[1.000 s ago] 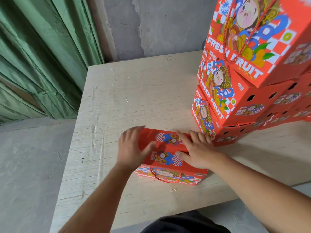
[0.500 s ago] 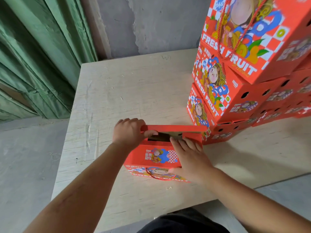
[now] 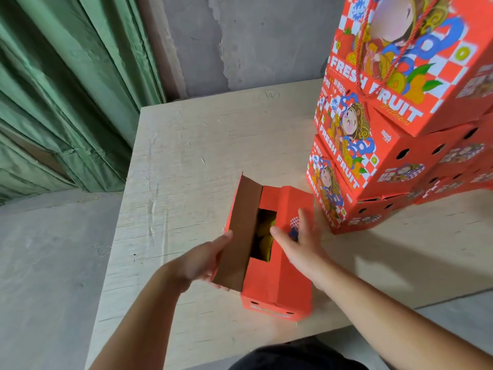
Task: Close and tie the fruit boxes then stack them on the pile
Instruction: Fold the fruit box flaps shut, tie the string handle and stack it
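Observation:
An orange-red fruit box (image 3: 277, 284) stands on the pale wooden table (image 3: 192, 161), its short end toward me. Its left flap (image 3: 240, 236) stands up, showing brown cardboard inside. Through the gap in the top, yellow-green fruit (image 3: 264, 236) shows. My left hand (image 3: 202, 260) holds the raised flap from its outer side, thumb at the flap's edge. My right hand (image 3: 298, 244) rests flat with straight fingers on the box's right top flap. A pile of closed fruit boxes (image 3: 386, 145) with red cord handles rises at the right.
Green curtain (image 3: 66, 89) hangs at the left beside a grey wall (image 3: 240, 41). The table's front edge runs just before my body. Bare tabletop lies left of and behind the box; the pile stands a short gap to the box's right.
The box has turned from lying broadside to standing end-on toward me. Its left flap has swung up, and my left hand moved to that flap while the right stayed on top.

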### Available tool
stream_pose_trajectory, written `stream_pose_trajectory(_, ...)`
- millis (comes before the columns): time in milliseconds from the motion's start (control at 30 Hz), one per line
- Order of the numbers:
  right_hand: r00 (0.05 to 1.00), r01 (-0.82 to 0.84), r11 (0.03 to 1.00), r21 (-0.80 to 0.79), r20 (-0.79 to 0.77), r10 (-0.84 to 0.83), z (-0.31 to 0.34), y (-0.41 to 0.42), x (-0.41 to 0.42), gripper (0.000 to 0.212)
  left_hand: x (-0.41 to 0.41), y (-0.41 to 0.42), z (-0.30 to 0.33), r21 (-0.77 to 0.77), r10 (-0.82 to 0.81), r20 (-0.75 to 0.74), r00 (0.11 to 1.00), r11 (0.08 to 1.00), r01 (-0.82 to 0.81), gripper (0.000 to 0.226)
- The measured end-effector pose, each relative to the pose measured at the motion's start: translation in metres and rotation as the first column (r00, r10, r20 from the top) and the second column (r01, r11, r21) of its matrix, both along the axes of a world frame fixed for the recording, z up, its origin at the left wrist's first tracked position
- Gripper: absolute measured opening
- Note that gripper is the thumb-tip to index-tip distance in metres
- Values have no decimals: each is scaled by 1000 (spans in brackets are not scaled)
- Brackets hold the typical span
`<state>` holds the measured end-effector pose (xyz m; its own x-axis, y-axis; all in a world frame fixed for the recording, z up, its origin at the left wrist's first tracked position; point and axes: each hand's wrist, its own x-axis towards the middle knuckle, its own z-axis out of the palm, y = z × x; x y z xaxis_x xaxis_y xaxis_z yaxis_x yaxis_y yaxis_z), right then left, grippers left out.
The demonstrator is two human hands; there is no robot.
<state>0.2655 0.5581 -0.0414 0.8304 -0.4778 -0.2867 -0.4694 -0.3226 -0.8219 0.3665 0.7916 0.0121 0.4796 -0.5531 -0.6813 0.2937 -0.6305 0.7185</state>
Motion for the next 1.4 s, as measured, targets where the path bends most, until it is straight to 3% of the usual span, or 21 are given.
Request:
stream_pose_trajectory(100, 997, -38, 976, -216, -69, 24, -7, -4, 9, 102, -13, -1, -11, -129, 17, -59, 998, 991, -24, 73)
stream_pose_trajectory(167, 997, -64, 974, -215, -51, 54, -6, -12, 13, 98, -22, -6, -18, -291, 56, -83, 995, 953, -78, 63)
stream_pose_trajectory(267, 997, -72, 983, -169, -18, 70, 0, -21, 18, 92, -28, -24, -20, -452, 265, -51, 963, 854, -259, 87)
stream_pose_trajectory(367, 994, -93, 985, -145, 39, 100, 2, -26, 16, 85, -34, -56, -16, -354, 250, 201, 947, 920, -168, 98)
stream_pose_trajectory(433, 993, -94, 978, -186, 53, 106, 2, -24, 12, 82, -39, -78, -16, -196, 174, 435, 883, 976, -96, 103)
stream_pose_trajectory(500, 993, -100, 965, -241, 34, 112, 3, -18, 11, 82, -42, -98, -17, -105, 131, 579, 804, 991, -85, 101)
stream_pose_trajectory(633, 993, -105, 952, -287, 30, 118, 4, -12, 11, 77, -43, -121, -24, -39, 116, 645, 755, 992, -120, 78)
stream_pose_trajectory(767, 991, -79, 957, -278, 80, 105, 0, -10, 7, 64, -42, -120, -36, 13, 67, 691, 720, 994, -105, 76)
stream_pose_trajectory(967, 994, -42, 977, -207, 92, 62, -4, -11, 10, 59, -46, -100, -52, 152, -94, 850, 519, 986, -71, 78)
stream_pose_trajectory(1133, 993, -72, 990, -120, 88, 83, -6, -15, 6, 63, -45, -88, -60, 95, -68, 859, 507, 995, -27, 70)
stream_pose_trajectory(1333, 983, 16, 1000, 11, 181, -18, -3, -14, 2, 76, -48, -78, -68, -96, 165, 680, 714, 986, -136, 76)
stream_pose_trajectory(1400, 983, 38, 994, 103, 173, -56, 0, -15, 1, 78, -51, -78, -69, -141, 213, 663, 718, 977, -160, 79)
